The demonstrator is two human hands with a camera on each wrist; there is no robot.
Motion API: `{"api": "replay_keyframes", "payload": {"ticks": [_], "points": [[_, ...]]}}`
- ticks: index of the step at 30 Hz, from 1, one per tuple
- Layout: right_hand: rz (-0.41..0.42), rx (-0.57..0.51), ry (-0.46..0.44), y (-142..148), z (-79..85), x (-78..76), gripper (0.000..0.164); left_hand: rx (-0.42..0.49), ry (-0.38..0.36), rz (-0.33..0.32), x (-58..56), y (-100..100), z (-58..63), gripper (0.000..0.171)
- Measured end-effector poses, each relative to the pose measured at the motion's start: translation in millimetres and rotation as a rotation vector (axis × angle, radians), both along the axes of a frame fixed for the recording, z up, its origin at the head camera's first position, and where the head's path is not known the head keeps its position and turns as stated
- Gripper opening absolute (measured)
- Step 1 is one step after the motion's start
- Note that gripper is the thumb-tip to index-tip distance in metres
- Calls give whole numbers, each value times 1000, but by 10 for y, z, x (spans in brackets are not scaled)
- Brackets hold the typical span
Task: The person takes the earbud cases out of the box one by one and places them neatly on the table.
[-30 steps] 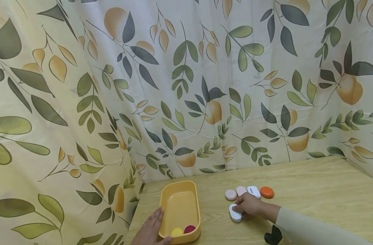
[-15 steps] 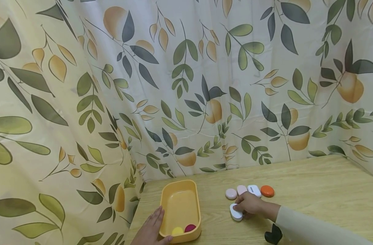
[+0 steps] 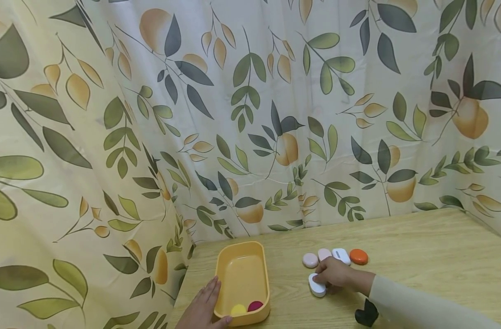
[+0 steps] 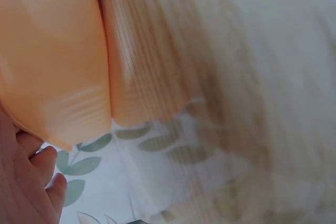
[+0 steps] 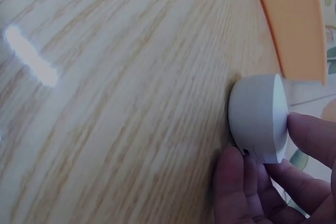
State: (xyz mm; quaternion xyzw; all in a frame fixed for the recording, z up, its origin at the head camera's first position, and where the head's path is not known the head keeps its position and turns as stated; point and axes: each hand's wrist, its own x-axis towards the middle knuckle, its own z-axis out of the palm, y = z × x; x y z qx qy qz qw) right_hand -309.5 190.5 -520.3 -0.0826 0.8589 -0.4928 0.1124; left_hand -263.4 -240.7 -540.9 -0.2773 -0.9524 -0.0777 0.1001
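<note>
My right hand (image 3: 335, 274) pinches a smooth white oval case (image 3: 317, 287) on the wooden table, thumb on its top face and fingertips at its side. In the right wrist view the case (image 5: 257, 115) has thick rounded walls and a small dark hole low on its side, right by the fingertips. My left hand (image 3: 202, 305) rests against the left wall of a yellow-orange tray (image 3: 268, 292), fingers laid along it and thumb at the front corner. Inside the tray's near end are a yellow round piece (image 3: 238, 310) and a dark pink one (image 3: 255, 306).
Behind my right hand stand a pale pink round case (image 3: 310, 260), another pink one (image 3: 324, 254), a white one (image 3: 341, 256) and an orange one (image 3: 359, 257) in a row. A black object (image 3: 366, 313) lies by the right sleeve. A leaf-patterned curtain (image 3: 250, 114) hangs behind the table.
</note>
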Motion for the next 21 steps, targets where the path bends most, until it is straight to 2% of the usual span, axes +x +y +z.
{"api": "replay_keyframes", "payload": {"ticks": [5, 10, 17, 21], "points": [[12, 31, 52, 34, 21, -23, 6, 12, -2, -10, 8, -6, 2, 91], [26, 35, 113, 46, 135, -55, 3, -3, 13, -24, -5, -5, 26, 92], [-41, 65, 11, -74, 300, -105, 5, -33, 26, -27, -11, -4, 67, 92], [-6, 37, 7, -125, 385, -107, 6, -35, 24, -25, 1, 9, 69, 92]]}}
